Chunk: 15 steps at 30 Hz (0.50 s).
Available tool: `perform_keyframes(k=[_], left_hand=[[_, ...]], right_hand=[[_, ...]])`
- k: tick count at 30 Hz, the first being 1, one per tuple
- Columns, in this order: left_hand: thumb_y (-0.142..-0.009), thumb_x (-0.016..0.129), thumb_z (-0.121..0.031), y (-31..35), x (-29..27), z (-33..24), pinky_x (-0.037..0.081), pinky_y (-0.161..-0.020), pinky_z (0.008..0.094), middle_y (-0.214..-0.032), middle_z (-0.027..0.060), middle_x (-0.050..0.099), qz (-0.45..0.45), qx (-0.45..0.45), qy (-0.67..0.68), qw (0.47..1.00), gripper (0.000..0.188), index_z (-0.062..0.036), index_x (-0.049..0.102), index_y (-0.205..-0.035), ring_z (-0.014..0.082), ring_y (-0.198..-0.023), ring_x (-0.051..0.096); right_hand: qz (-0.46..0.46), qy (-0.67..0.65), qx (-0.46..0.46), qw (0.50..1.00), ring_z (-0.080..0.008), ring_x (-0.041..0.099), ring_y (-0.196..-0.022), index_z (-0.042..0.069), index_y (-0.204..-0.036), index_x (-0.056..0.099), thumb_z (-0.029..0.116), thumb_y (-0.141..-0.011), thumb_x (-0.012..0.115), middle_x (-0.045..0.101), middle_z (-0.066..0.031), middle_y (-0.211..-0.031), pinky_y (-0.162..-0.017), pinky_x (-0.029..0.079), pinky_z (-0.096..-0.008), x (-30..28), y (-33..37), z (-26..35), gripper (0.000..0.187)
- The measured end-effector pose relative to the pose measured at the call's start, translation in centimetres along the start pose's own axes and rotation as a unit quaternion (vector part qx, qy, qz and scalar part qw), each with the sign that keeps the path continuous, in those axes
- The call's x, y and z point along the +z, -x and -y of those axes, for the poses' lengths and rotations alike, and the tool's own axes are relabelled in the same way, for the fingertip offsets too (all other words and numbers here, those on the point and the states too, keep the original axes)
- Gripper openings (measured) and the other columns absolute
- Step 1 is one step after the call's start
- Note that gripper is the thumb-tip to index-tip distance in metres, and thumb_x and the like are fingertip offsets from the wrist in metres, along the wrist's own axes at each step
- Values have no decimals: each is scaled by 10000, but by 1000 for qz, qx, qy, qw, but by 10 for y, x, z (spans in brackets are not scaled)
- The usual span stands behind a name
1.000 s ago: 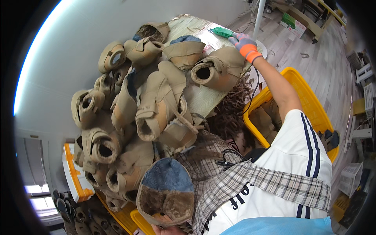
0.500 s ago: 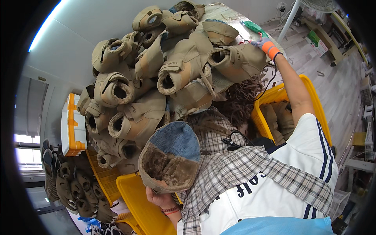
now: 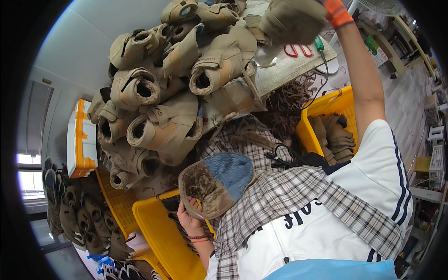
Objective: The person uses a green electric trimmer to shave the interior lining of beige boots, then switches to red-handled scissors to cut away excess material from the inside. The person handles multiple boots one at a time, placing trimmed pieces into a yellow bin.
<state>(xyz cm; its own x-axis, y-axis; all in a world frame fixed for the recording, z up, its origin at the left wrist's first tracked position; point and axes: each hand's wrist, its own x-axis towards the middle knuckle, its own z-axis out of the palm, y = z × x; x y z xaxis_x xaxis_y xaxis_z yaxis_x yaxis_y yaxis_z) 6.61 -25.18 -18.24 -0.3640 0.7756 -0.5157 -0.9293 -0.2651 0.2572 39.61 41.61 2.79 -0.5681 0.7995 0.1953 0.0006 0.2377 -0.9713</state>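
Note:
In my left hand, low in the middle, is a fur-lined shoe upper gripped by its rim, its brown fleece and blue lining facing up. At the top edge my gloved right hand, with an orange cuff, grips a tan shoe upper raised above the table; the frame edge cuts off most of its fingers. Below that upper lie red-handled scissors and a green-handled corded tool. A heap of tan fleece-lined shoe uppers covers the table's left side.
Brown fleece trimmings hang by the pale table. Right of them stands a yellow crate holding stacked uppers. Another yellow crate is beside my left forearm. Further left are a taped white box and more uppers.
My right hand has lifted a shoe upper up off the table, uncovering the red-handled scissors. The upper in my left hand has turned and shifted slightly right.

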Motion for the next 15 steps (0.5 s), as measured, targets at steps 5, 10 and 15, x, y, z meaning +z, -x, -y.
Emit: perform_keyframes(k=[5,10,15], left_hand=[[-975,393,-210,-11,-9,7,237,-508,296,-669,28,339,-3,-27,-26,999,232,-1,468,-907,112,-534,239],[-975,396,-226,-4,-29,11,230,-504,299,-676,29,337,11,-15,39,999,251,8,468,-921,112,-535,229],[-966,405,-207,-11,-46,13,255,-506,295,-703,34,372,-13,-2,32,999,229,10,476,-946,119,-535,253]], right_hand=[[118,211,-384,891,-193,608,-859,16,-1049,570,175,-873,568,633,-73,-963,-811,490,-315,84,-45,-9,238],[-126,416,-94,895,-287,576,-999,-11,-1084,591,720,-630,631,583,-172,-1072,-860,463,-364,239,91,-57,861],[42,532,-78,842,-313,557,-950,28,-881,649,581,-695,649,590,-143,-977,-777,479,-401,279,136,-82,584]])
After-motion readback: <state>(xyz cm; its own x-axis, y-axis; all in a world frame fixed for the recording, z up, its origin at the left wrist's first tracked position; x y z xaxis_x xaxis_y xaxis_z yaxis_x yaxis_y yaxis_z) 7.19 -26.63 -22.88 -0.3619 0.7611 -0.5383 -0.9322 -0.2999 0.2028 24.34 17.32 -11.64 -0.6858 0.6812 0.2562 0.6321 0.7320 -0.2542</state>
